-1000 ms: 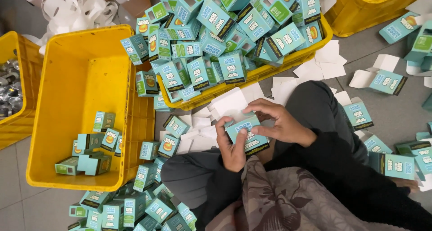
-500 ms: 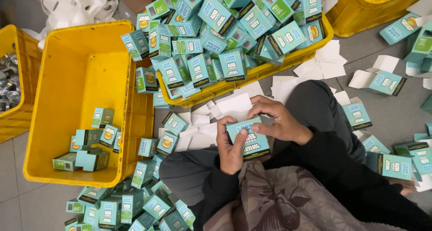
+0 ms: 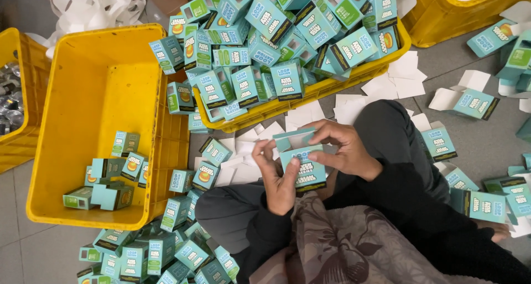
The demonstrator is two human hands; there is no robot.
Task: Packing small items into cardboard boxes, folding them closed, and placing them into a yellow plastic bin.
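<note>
Teal carton held over lap, top flap open. Left hand grip pinches its left side; right hand grip pinches flap w/ fingertips. Risk: flap creases or tears if forced; carton may slip to floor among loose cartons.

Both hands hold 1 teal box above the lap: left hand grips its side, right hand pinches the open top flap. A yellow crate sits left, holding a few boxes.
</note>
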